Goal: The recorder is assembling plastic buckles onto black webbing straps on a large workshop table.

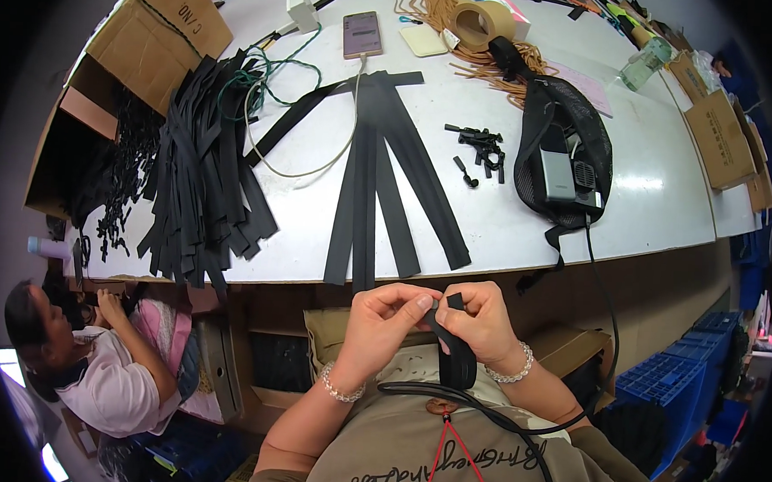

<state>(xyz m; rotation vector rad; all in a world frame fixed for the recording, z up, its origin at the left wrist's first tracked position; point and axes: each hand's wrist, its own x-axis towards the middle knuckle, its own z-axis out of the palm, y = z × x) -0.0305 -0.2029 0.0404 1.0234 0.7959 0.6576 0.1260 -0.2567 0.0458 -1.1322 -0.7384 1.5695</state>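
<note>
A black zipper tape (458, 363) hangs in a loop in front of my body, just off the table's near edge. My left hand (386, 325) pinches one end of it between thumb and fingertips. My right hand (479, 324) grips the tape close beside, its fingers curled around it. Whether a small part sits between the fingertips is hidden. Several long black tapes (380, 180) lie fanned out on the table ahead of my hands. To their right is a small cluster of black zipper sliders (483, 144) with pulls.
A thick pile of black strips (201, 168) spills beside an open cardboard box (158, 37) at left. A phone (362, 35) on a white cable lies far back. At right rests a black mesh pouch (565, 145) with a power bank. A co-worker (109, 358) sits at lower left.
</note>
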